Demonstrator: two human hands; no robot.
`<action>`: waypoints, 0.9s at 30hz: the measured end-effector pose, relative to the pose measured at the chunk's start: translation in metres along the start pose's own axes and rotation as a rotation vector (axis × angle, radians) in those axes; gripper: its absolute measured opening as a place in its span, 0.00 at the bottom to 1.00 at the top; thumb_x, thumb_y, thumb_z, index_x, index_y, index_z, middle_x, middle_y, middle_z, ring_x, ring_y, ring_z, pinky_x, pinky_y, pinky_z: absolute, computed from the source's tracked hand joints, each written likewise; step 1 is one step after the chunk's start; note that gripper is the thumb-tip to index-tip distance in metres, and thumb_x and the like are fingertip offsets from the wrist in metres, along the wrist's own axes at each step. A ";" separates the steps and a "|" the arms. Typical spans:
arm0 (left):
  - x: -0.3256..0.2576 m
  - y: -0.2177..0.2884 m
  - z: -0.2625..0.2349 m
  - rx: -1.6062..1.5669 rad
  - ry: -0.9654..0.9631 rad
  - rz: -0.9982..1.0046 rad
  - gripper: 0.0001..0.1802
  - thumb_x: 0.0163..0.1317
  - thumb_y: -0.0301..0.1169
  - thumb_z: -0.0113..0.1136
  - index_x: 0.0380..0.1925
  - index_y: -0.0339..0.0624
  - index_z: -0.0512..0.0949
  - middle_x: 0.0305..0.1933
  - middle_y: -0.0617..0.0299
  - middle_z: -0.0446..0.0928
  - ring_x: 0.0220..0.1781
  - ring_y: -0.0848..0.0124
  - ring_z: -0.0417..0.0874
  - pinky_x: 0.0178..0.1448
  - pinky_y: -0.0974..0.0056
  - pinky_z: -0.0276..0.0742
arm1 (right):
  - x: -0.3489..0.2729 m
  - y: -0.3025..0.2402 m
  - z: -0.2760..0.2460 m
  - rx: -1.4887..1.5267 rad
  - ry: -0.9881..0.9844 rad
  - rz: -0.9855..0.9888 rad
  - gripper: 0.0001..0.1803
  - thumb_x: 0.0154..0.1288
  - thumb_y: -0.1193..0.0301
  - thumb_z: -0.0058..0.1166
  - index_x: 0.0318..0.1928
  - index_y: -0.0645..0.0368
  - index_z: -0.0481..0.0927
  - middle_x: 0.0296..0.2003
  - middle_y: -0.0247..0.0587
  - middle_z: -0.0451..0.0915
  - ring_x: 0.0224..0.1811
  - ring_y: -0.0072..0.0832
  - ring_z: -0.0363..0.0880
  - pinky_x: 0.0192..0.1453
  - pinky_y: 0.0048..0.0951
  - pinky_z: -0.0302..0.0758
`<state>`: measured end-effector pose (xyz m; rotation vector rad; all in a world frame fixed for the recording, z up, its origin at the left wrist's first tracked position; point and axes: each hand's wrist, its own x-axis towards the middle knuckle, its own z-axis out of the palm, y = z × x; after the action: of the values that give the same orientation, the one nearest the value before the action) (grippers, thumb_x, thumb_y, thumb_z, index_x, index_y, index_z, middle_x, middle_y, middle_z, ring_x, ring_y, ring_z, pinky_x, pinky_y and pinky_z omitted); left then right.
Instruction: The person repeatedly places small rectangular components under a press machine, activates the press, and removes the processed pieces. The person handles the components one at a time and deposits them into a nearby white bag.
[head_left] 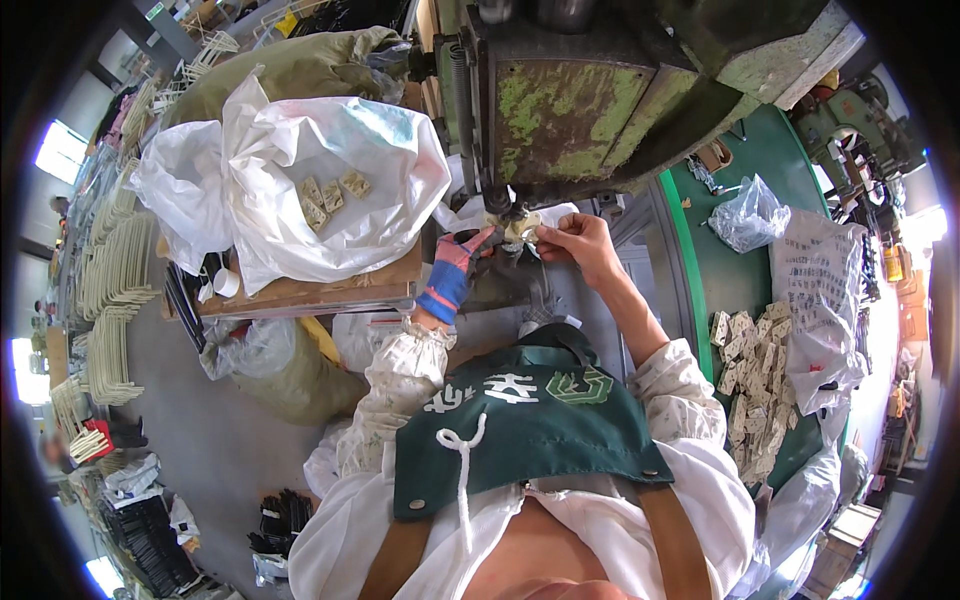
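Observation:
My right hand (583,245) is bare. Its thumb and forefinger pinch the right edge of a small cream-coloured metal piece (522,230) under the dark tool (510,208) of a green, worn press (560,120). On the piece's left side is my left hand (452,268), in a blue and pink glove. Its fingers are drawn together, with the fingertips close against the tool; what they grip is too small to make out. The tool and the fingers hide part of the piece.
To the left, an open white plastic bag (330,240) holding several cream metal pieces (328,200) lies on a wooden-edged table (370,293). On the right, a green table (705,265) carries a heap of similar pieces (755,385), a clear plastic bag (748,215) and a woven sack (815,290).

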<state>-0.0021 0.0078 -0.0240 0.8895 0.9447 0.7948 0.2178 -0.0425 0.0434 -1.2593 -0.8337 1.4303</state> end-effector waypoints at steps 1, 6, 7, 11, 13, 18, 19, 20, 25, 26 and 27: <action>0.004 -0.006 -0.005 0.070 -0.009 0.112 0.11 0.61 0.26 0.53 0.41 0.32 0.78 0.33 0.58 0.78 0.32 0.73 0.80 0.37 0.68 0.78 | 0.001 0.002 0.000 0.000 -0.005 -0.002 0.13 0.55 0.75 0.63 0.24 0.61 0.70 0.23 0.42 0.79 0.23 0.25 0.81 0.28 0.22 0.81; 0.011 -0.015 -0.009 0.135 0.047 0.239 0.11 0.60 0.25 0.56 0.41 0.30 0.77 0.35 0.56 0.78 0.35 0.68 0.82 0.39 0.65 0.80 | -0.002 -0.003 0.004 0.015 0.006 -0.028 0.14 0.54 0.77 0.64 0.23 0.61 0.69 0.23 0.41 0.78 0.23 0.26 0.81 0.27 0.23 0.81; 0.010 -0.016 -0.008 0.076 0.057 0.190 0.12 0.60 0.25 0.56 0.42 0.30 0.76 0.36 0.56 0.79 0.35 0.68 0.82 0.40 0.65 0.81 | -0.004 -0.004 0.004 0.024 0.009 -0.035 0.14 0.54 0.77 0.64 0.23 0.61 0.69 0.23 0.41 0.78 0.23 0.26 0.81 0.27 0.23 0.81; 0.000 -0.005 0.003 0.102 -0.055 0.452 0.13 0.60 0.27 0.55 0.44 0.37 0.78 0.34 0.62 0.80 0.31 0.76 0.79 0.34 0.72 0.74 | -0.010 -0.016 0.005 0.039 0.024 -0.103 0.10 0.54 0.77 0.64 0.24 0.63 0.73 0.23 0.41 0.79 0.24 0.26 0.81 0.29 0.24 0.82; -0.008 -0.006 0.007 0.236 -0.081 0.592 0.13 0.59 0.28 0.55 0.44 0.40 0.79 0.33 0.64 0.80 0.29 0.80 0.78 0.30 0.74 0.72 | -0.014 -0.027 0.009 0.022 0.018 -0.121 0.09 0.54 0.77 0.63 0.24 0.64 0.75 0.24 0.41 0.80 0.24 0.26 0.81 0.30 0.24 0.82; -0.011 -0.004 0.016 0.438 -0.098 0.685 0.18 0.54 0.23 0.55 0.48 0.42 0.77 0.34 0.65 0.79 0.32 0.78 0.80 0.33 0.72 0.73 | -0.006 -0.027 -0.004 -0.128 -0.003 -0.120 0.09 0.55 0.73 0.63 0.28 0.60 0.74 0.25 0.38 0.80 0.27 0.24 0.82 0.33 0.23 0.81; -0.012 -0.004 0.016 0.469 -0.094 0.671 0.18 0.55 0.22 0.54 0.48 0.42 0.76 0.33 0.66 0.79 0.31 0.78 0.79 0.32 0.71 0.73 | -0.005 -0.026 -0.006 -0.139 -0.007 -0.121 0.09 0.56 0.72 0.63 0.29 0.60 0.74 0.25 0.38 0.79 0.27 0.24 0.81 0.32 0.23 0.80; -0.012 -0.005 0.017 0.501 -0.091 0.659 0.18 0.55 0.22 0.53 0.48 0.42 0.76 0.32 0.67 0.78 0.30 0.78 0.79 0.31 0.71 0.72 | -0.003 -0.025 -0.006 -0.151 -0.011 -0.122 0.10 0.56 0.71 0.62 0.29 0.60 0.74 0.25 0.38 0.79 0.27 0.24 0.81 0.32 0.23 0.80; -0.008 -0.003 0.016 0.220 -0.141 0.265 0.17 0.55 0.23 0.54 0.47 0.42 0.76 0.26 0.70 0.73 0.24 0.79 0.73 0.25 0.70 0.66 | 0.003 -0.034 0.000 -0.181 -0.026 -0.091 0.11 0.55 0.69 0.61 0.28 0.63 0.74 0.23 0.39 0.77 0.22 0.24 0.77 0.28 0.22 0.76; -0.005 -0.006 0.015 0.144 -0.175 0.247 0.17 0.56 0.24 0.54 0.47 0.42 0.77 0.25 0.70 0.72 0.23 0.79 0.72 0.24 0.71 0.64 | 0.003 -0.033 0.000 -0.187 -0.024 -0.085 0.11 0.55 0.70 0.61 0.28 0.63 0.73 0.23 0.39 0.77 0.22 0.23 0.76 0.28 0.23 0.76; -0.002 -0.028 0.007 0.052 -0.212 0.289 0.16 0.56 0.26 0.55 0.46 0.41 0.77 0.24 0.70 0.71 0.21 0.80 0.71 0.22 0.72 0.61 | 0.002 -0.030 0.001 -0.189 -0.026 -0.074 0.11 0.54 0.71 0.61 0.28 0.64 0.73 0.23 0.40 0.77 0.21 0.23 0.76 0.28 0.23 0.76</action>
<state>0.0087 -0.0076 -0.0459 1.1480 0.6611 0.9035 0.2237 -0.0328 0.0715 -1.3389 -1.0419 1.3352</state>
